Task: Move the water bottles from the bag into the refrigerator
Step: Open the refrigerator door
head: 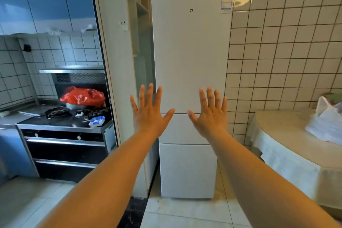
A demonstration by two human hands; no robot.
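A: Status on hands?

B: Left hand (pixel 149 113) and right hand (pixel 210 114) both raised in front of the refrigerator (pixel 190 57), backs toward the camera. Fingers straight and splayed wide on both, thumbs pointing inward at each other. Holding nothing. Can't tell if they touch the door or hover short of it.

A: Fridge?

B: White, tall, three door sections, all closed. Hands sit at the seam between the top and middle sections. Energy label (pixel 226 1) on the upper right corner. It stands against a tiled wall (pixel 286 42), just right of a doorway frame (pixel 112 61).

A: Bag and bottles?

B: White plastic bag (pixel 325 126) on the round table (pixel 288 153) at the right edge, well apart from both hands. Table has a pale cloth over it. Bag is bunched, handles up. Contents not readable from here, so no bottles confirmed visually.

A: Anything else?

B: Through the doorway on the left: black stove (pixel 63 135) with gas burners, range hood (pixel 74 72) above. Red plastic bag (pixel 83 96) over a metal bowl (pixel 75 106) at the back of the stove. Small blue and white pack (pixel 97 121) near the stove's front right corner. Blue cabinets (pixel 46 0) overhead.
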